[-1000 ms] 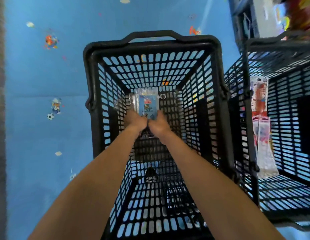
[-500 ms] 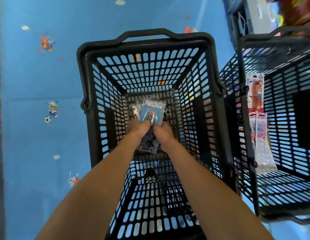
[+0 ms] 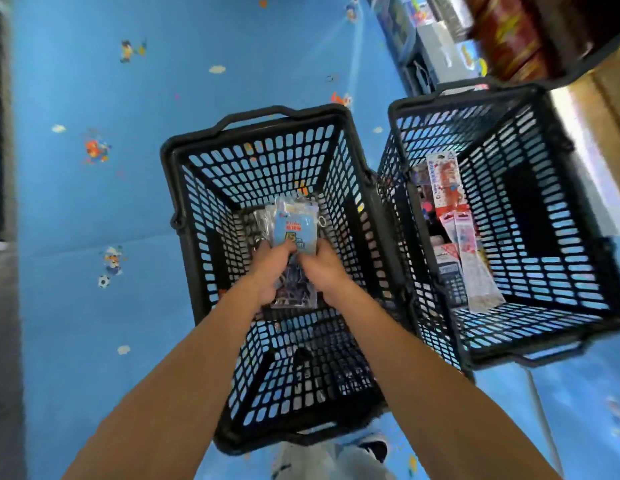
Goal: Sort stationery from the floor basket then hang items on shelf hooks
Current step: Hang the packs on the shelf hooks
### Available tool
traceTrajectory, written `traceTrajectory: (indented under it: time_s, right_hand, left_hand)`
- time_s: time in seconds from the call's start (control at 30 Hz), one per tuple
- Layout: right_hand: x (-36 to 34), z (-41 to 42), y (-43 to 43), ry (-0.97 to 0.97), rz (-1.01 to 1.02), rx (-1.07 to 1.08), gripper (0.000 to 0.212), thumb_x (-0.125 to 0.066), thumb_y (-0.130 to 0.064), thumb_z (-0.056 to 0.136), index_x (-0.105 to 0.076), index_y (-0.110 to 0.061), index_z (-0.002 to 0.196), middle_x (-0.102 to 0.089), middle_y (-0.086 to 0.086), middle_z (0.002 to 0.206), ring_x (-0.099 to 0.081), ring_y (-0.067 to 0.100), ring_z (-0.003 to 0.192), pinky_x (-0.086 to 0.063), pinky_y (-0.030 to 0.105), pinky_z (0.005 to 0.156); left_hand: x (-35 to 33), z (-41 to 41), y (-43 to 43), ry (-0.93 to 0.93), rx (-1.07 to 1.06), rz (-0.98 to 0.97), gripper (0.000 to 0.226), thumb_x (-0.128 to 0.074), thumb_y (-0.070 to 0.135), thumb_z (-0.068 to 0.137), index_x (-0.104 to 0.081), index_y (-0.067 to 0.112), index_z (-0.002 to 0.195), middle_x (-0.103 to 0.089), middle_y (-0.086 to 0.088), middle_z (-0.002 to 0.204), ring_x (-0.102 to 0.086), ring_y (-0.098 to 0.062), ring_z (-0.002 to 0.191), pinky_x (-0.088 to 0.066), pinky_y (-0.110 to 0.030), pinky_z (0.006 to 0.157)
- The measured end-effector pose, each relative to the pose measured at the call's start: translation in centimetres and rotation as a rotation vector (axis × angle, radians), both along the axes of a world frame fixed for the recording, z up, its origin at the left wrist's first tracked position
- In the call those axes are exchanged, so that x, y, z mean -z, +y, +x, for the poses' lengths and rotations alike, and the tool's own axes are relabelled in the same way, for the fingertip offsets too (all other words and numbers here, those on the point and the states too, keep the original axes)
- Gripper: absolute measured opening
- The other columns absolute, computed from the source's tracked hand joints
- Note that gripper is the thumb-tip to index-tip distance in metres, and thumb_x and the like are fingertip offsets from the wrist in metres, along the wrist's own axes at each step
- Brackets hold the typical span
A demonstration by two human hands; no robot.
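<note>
Both bare forearms reach forward, converging; left hand [image 3: 271, 271] and right hand [image 3: 323, 271] side by side, fingers curled closed.

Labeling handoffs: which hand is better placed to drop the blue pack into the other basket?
Right, probably. Both hands grip the pack stack over the left basket; the right hand is on the side next to the right basket, so the left hand would have to cross over.
</note>
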State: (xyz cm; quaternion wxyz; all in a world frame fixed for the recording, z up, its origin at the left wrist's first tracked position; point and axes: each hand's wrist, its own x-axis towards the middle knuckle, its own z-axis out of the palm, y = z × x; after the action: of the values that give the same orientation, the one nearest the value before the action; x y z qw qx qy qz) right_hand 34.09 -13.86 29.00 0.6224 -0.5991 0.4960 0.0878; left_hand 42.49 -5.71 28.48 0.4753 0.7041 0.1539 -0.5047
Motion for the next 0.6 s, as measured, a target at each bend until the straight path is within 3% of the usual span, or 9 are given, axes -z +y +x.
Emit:
traceTrajectory:
  time_s: [0.1, 0.2, 0.33, 0.43, 0.5, 0.6]
  right_hand:
    - [0.1, -1.8, 1.1, -0.093, 0.007, -0.035, 0.043, -0.054, -0.046, 0.080, -0.058, -0.038, 0.122, -0.071, -0.002, 0.116, -0.069, 0.023, 0.105, -0.057, 0.050, 0.094]
    - [-6.3, -4.0, 1.8, -0.190, -0.026, -0.031, 0.036, -0.056, -0.025, 0.094, -0.054, -0.026, 0.130, -0.068, -0.003, 0.118, -0.066, 0.016, 0.109, -0.055, 0.044, 0.099]
    - [-11.9, -8.7, 2.5, -0.311, 0.000, -0.006, 0.025, -0.059, -0.013, 0.098, -0.059, -0.027, 0.119, -0.070, -0.003, 0.111, -0.069, 0.016, 0.106, -0.057, 0.045, 0.097]
    - [-14.8, -13.2, 2.9, -0.355, -0.073, 0.013, 0.018, -0.061, -0.016, 0.097, -0.060, -0.033, 0.105, -0.071, -0.001, 0.104, -0.069, 0.016, 0.098, -0.057, 0.045, 0.094]
    - [-15.6, -16.8, 2.9, -0.351, -0.155, 0.035, 0.019, -0.066, -0.033, 0.088, -0.062, -0.034, 0.106, -0.073, 0.002, 0.109, -0.070, 0.022, 0.104, -0.056, 0.056, 0.094]
    - [-16.8, -23.5, 3.0, -0.327, -0.229, 0.098, 0.027, -0.068, -0.039, 0.080, -0.066, -0.030, 0.106, -0.075, 0.006, 0.106, -0.071, 0.029, 0.100, -0.057, 0.060, 0.089]
  left_hand:
    - [-3.5, -0.8, 0.3, -0.003, 0.049, -0.046, 0.026, -0.063, 0.029, 0.098, -0.061, 0.024, 0.124, -0.075, -0.008, 0.112, -0.074, -0.026, 0.098, -0.064, -0.044, 0.079]
    - [-6.7, -1.8, 0.8, -0.080, 0.122, -0.086, 0.024, -0.061, 0.031, 0.100, -0.063, 0.027, 0.124, -0.075, -0.005, 0.112, -0.073, -0.023, 0.098, -0.062, -0.041, 0.082]
    - [-12.2, -5.4, 1.5, -0.178, 0.228, -0.160, 0.019, -0.059, 0.023, 0.100, -0.069, 0.021, 0.116, -0.079, -0.002, 0.094, -0.076, -0.015, 0.074, -0.057, -0.026, 0.055]
    - [-15.8, -9.3, 1.4, -0.250, 0.285, -0.179, 0.024, -0.064, 0.023, 0.095, -0.069, 0.016, 0.117, -0.079, -0.010, 0.099, -0.077, -0.024, 0.082, -0.062, -0.033, 0.064]
    - [-17.6, -12.5, 1.3, -0.272, 0.321, -0.220, 0.033, -0.066, 0.024, 0.091, -0.068, 0.012, 0.122, -0.078, -0.012, 0.104, -0.076, -0.030, 0.092, -0.063, -0.040, 0.078]
    - [-19.8, -18.7, 1.1, -0.263, 0.412, -0.272, 0.026, -0.061, 0.020, 0.096, -0.070, 0.011, 0.119, -0.077, -0.015, 0.106, -0.074, -0.030, 0.092, -0.061, -0.036, 0.075]
